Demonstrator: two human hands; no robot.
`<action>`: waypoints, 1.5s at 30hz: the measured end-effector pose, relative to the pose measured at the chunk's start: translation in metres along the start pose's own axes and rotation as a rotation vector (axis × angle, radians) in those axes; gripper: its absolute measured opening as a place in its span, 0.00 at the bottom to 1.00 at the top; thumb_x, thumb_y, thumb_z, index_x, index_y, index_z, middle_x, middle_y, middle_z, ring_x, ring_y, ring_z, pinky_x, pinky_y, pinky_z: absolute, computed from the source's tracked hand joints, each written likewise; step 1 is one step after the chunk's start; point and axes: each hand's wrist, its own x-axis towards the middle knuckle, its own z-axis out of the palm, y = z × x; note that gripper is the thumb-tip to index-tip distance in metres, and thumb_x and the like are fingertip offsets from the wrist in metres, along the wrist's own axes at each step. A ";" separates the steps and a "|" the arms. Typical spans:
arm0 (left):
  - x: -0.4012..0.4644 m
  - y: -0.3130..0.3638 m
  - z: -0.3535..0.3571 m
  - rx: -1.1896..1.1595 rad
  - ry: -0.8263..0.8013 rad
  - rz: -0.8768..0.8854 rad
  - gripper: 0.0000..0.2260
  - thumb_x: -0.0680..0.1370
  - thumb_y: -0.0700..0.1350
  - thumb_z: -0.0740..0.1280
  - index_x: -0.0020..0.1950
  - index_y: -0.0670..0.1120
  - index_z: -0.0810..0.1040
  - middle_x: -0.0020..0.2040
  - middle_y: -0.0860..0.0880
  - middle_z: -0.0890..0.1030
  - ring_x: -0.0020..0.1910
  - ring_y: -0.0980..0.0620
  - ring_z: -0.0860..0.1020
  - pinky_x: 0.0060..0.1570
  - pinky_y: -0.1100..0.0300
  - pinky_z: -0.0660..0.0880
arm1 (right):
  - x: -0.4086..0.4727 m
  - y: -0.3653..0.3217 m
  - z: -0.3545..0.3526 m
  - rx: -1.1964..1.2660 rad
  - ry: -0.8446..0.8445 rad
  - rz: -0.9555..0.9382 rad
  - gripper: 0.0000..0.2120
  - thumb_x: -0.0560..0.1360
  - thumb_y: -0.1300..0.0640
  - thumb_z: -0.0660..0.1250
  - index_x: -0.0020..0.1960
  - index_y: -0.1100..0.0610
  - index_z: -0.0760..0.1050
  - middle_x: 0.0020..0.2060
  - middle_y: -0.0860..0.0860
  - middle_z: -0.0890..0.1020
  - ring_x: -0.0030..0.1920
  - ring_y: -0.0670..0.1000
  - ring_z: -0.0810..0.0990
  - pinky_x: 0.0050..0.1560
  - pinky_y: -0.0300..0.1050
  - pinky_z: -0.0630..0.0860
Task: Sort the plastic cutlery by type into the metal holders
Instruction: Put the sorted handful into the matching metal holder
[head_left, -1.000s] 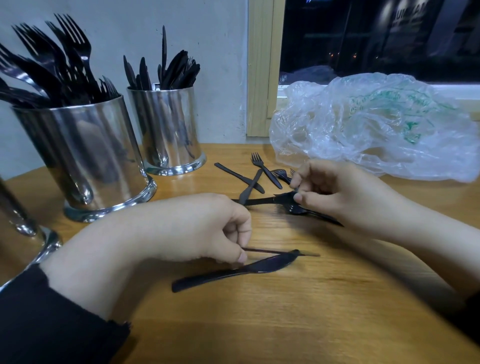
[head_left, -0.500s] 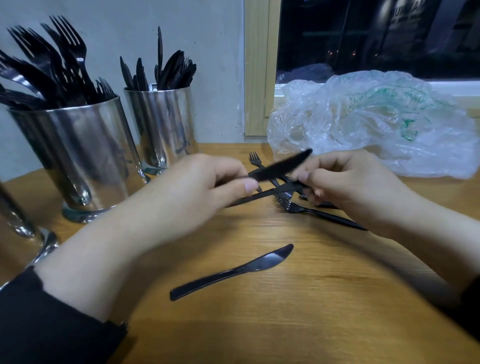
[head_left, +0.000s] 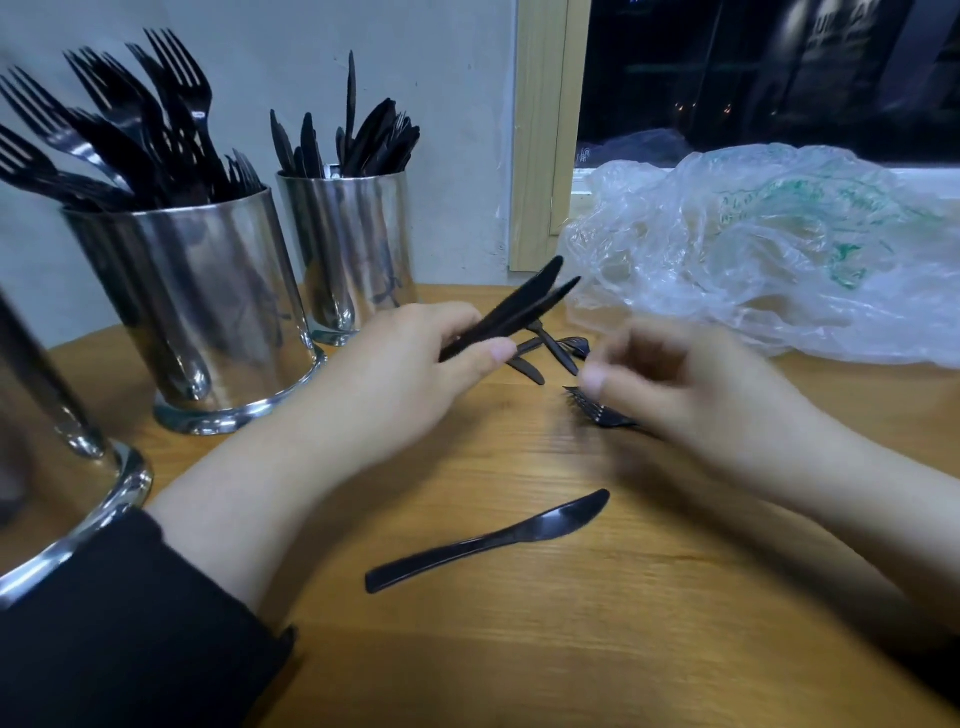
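The left hand (head_left: 415, 374) pinches two black knives (head_left: 511, 309) between thumb and fingers, blades raised toward the bag (head_left: 753, 260). The right hand (head_left: 691, 384) is blurred, fingers curled over a fork (head_left: 597, 410) on the table (head_left: 519, 649); whether they grip it cannot be told. Another knife (head_left: 488, 540) lies nearer. Behind stand a fork holder (head_left: 208, 312) and a knife holder (head_left: 353, 249).

- Wooden table (head_left: 545, 649): light honey tone, visible grain, rounded edge at left.
- Wall (head_left: 457, 104): plain pale grey, matte, behind the table.
- Window frame (head_left: 545, 135): light unpainted wood, upright, right of the wall.
- Window pane (head_left: 753, 73): dark outside, faint small lights and reflections.
- Windowsill (head_left: 924, 174): white, narrow strip.
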 end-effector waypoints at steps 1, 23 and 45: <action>0.001 -0.002 0.000 0.022 0.008 -0.013 0.16 0.83 0.57 0.62 0.40 0.50 0.75 0.29 0.53 0.70 0.29 0.59 0.69 0.29 0.65 0.64 | -0.003 -0.001 0.003 -0.142 -0.153 -0.041 0.14 0.71 0.37 0.70 0.46 0.47 0.79 0.37 0.46 0.82 0.37 0.45 0.78 0.41 0.40 0.74; -0.003 0.005 0.004 -0.115 -0.282 0.019 0.12 0.86 0.51 0.59 0.45 0.51 0.76 0.36 0.53 0.84 0.29 0.59 0.79 0.36 0.61 0.76 | -0.002 -0.014 0.015 -0.121 -0.014 -0.123 0.10 0.72 0.48 0.75 0.39 0.50 0.76 0.31 0.41 0.77 0.32 0.42 0.72 0.35 0.35 0.67; 0.020 -0.034 0.007 -0.712 0.582 -0.315 0.21 0.83 0.54 0.61 0.53 0.33 0.72 0.38 0.47 0.67 0.36 0.47 0.63 0.37 0.50 0.62 | 0.175 0.000 0.057 -0.715 -0.562 -0.059 0.06 0.78 0.54 0.71 0.54 0.48 0.80 0.49 0.42 0.80 0.48 0.45 0.78 0.44 0.34 0.71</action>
